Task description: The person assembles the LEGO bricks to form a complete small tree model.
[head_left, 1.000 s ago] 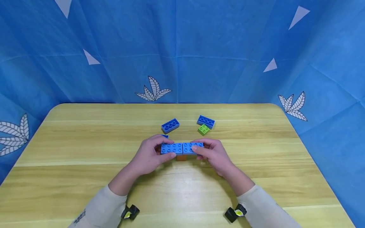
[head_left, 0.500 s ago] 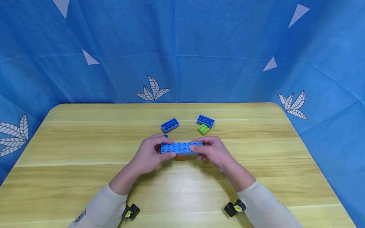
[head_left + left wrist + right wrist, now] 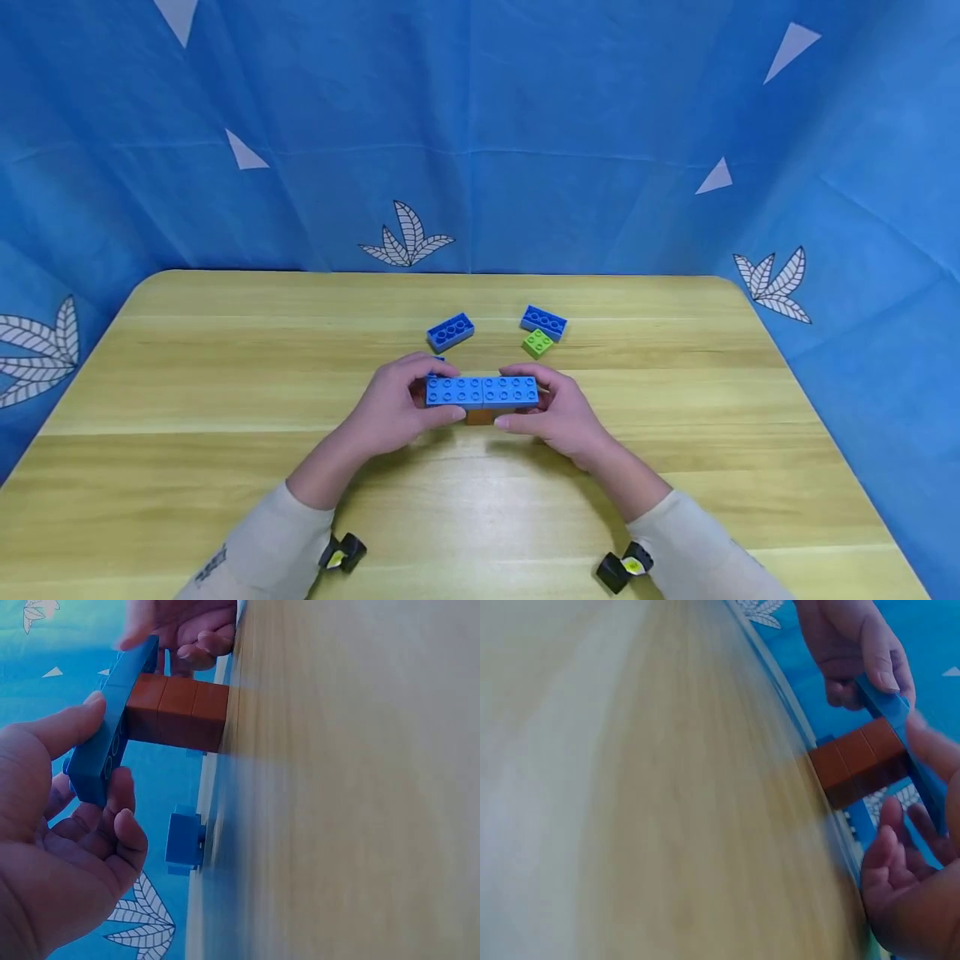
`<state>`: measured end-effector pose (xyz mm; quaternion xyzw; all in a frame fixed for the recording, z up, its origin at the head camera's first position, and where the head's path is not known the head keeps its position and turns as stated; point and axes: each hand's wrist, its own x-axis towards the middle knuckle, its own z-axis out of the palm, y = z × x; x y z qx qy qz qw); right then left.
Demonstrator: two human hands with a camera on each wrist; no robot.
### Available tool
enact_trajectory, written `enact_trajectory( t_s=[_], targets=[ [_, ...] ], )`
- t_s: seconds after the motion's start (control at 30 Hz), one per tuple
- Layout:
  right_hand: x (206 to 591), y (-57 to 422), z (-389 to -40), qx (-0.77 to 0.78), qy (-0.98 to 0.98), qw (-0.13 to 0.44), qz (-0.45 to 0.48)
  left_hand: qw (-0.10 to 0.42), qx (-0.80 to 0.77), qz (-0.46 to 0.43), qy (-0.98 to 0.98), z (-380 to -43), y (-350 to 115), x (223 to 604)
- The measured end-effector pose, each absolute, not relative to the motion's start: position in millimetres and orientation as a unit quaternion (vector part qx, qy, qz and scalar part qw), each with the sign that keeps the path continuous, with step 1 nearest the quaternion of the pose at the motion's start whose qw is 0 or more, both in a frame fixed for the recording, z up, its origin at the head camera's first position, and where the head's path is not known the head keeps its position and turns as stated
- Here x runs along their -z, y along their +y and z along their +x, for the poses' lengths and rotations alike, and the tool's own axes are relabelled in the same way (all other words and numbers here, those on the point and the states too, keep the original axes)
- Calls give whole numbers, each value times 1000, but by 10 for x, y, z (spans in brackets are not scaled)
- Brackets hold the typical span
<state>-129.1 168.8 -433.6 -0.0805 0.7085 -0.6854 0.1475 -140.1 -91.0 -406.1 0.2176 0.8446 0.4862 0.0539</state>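
Two blue toy building bricks lie end to end across the top of an upright brown stack [image 3: 176, 709] of 3 bricks, forming a T. My left hand [image 3: 397, 404] grips the left blue brick [image 3: 454, 390], thumb along the near side and index finger on the far side. Around the right blue brick [image 3: 511, 390] is my right hand [image 3: 558, 417], its thumb at the near edge and its index finger at the far edge. The lower fingers of both hands curl loosely beneath the bar. From above, most of the brown stack is hidden.
Behind the hands on the wooden table [image 3: 225, 400] lie a blue brick [image 3: 451, 332] and another blue brick [image 3: 543, 322], both underside up. A small green brick [image 3: 537, 343] touches the latter. One more blue brick [image 3: 184, 838] is mostly hidden behind my left hand.
My right thumb has come down off the top of the right blue brick to its near edge, and the fingers have spread. The left hand has kept its grip.
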Motion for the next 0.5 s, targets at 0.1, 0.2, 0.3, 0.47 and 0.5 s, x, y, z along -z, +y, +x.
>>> enact_trajectory(
  t_s=[0.1,0.2,0.3,0.47,0.5],
  targets=[
    [4393,1648,-1301,673,723,127,-92,68,-467,225,853,-1423,-959,4046],
    [4415,1604,-1302,660,738,113,-83,85,-459,217,857,-1453,-1039,4047],
    [4410,1573,-1298,646,753,103,-68,90,-456,203,862,-1505,-1117,4080],
    [4405,1550,-1302,635,764,94,-61,84,-441,195,872,-1628,-1166,4159],
    [4408,1549,-1304,634,765,93,-60,86,-438,194,874,-1652,-1157,4167]
  ],
)
